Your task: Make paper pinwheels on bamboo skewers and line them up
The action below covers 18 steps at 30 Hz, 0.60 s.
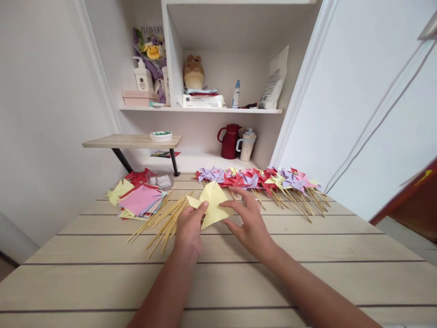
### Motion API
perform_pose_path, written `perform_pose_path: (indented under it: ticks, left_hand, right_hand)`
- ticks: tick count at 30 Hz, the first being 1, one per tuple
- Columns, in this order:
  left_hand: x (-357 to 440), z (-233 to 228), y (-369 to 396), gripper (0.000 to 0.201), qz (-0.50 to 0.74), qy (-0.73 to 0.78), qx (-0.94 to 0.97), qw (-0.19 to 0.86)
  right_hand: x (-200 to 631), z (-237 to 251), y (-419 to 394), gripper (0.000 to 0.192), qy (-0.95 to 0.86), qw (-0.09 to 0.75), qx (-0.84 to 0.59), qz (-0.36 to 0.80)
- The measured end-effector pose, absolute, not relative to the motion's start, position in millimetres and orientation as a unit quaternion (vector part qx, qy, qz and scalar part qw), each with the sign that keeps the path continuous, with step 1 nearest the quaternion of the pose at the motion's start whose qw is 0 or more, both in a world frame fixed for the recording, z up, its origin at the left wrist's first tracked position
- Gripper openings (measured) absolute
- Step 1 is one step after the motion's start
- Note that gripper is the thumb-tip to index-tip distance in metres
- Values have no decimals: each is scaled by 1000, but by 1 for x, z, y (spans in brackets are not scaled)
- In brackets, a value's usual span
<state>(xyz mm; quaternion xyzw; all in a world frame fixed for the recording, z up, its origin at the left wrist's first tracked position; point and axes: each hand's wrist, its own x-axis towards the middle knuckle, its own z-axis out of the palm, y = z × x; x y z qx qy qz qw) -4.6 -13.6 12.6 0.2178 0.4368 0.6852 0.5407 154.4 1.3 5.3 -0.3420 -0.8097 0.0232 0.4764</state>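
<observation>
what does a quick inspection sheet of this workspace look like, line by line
surface: wooden slat table, bare at the near side
job's things: yellow paper folded, bamboo sticks loose beside it
clutter: paper stack, row of finished pinwheels
grippers: left hand pinches the yellow paper's edge; right hand fingers touch it
cables: nothing seen
surroundings: shelf with bottles, red jug, white walls

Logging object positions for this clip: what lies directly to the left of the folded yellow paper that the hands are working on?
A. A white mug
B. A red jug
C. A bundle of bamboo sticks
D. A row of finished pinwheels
C: the bundle of bamboo sticks lies beside the left hand, which pinches the yellow paper; the finished pinwheels lie behind and to the right.
</observation>
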Motion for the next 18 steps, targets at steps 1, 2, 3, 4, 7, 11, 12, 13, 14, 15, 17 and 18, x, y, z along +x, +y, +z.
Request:
perform_pose_path:
  ticks: [1, 2, 3, 4, 7, 11, 12, 13, 14, 15, 17, 18]
  left_hand:
    - [-5, 12, -13, 30, 686, 437, 220, 539]
    - [-5, 12, -13, 29, 686, 437, 223, 538]
    - [-5, 12, -13, 28, 685, 438, 227, 536]
    - [-5, 11, -13, 28, 683, 439, 231, 536]
    - [-6, 10, -14, 29, 673, 440, 243, 542]
    - [-5, 9, -15, 35, 660, 426, 271, 557]
    - [-5, 10, -15, 35, 658, 425, 274, 558]
    - [-4, 10, -15, 35, 657, 425, 275, 559]
    - [-4, 10, -15, 35, 656, 424, 276, 560]
    - [-4, 11, -15, 35, 655, 423, 275, 562]
    - [-3, 11, -16, 36, 651, 420, 278, 567]
    - [-3, 11, -16, 36, 650, 419, 280, 569]
  right_hand:
    - [156, 6, 3, 28, -804, 485, -341, 39]
    - [157, 6, 5, 27, -799, 495, -337, 56]
    - [158, 7, 6, 25, -794, 504, -332, 73]
    - [159, 7, 7, 22, -790, 512, -325, 90]
    - [159, 8, 7, 15, -784, 520, -305, 149]
    - [160, 11, 7, 6, -774, 503, -297, 243]
    - [160, 11, 8, 7, -771, 499, -299, 260]
    - [160, 11, 8, 9, -767, 497, -301, 272]
    - [161, 12, 9, 11, -763, 497, -304, 279]
    - [161, 12, 9, 12, -760, 499, -305, 283]
    - [162, 12, 10, 13, -754, 507, -304, 286]
    - [162, 13, 10, 12, -752, 510, -302, 288]
